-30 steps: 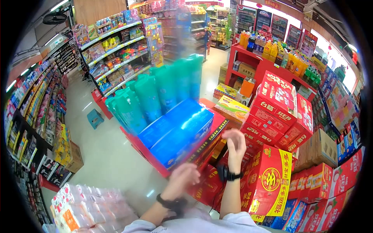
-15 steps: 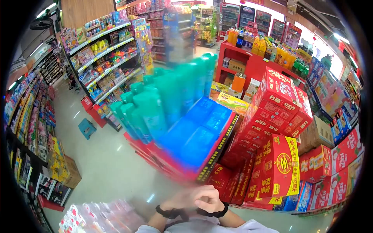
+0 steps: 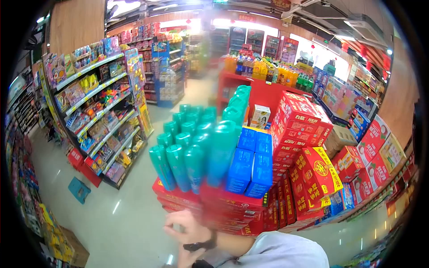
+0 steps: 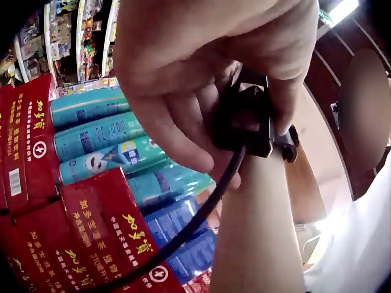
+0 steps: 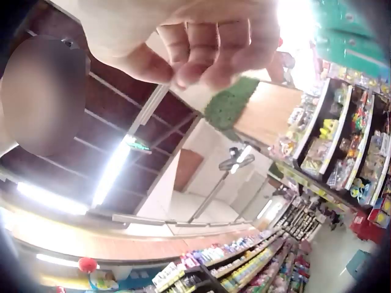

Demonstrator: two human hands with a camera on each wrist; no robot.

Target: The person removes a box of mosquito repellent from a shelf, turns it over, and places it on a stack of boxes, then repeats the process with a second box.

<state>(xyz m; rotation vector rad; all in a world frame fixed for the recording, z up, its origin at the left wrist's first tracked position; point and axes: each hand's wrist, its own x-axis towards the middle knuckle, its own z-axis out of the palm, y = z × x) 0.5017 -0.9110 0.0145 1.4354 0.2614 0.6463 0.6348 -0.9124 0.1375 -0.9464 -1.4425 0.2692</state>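
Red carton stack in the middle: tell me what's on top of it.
Teal bottles stand close together on the stack, with blue boxes to their right. These cover the carton tops beneath them, so anything lying under them cannot be seen.

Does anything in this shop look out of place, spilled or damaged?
The small blue stool stands alone on the open floor near the stocked shelves, which seems slightly out of place. I can't see any spill or obvious damage.
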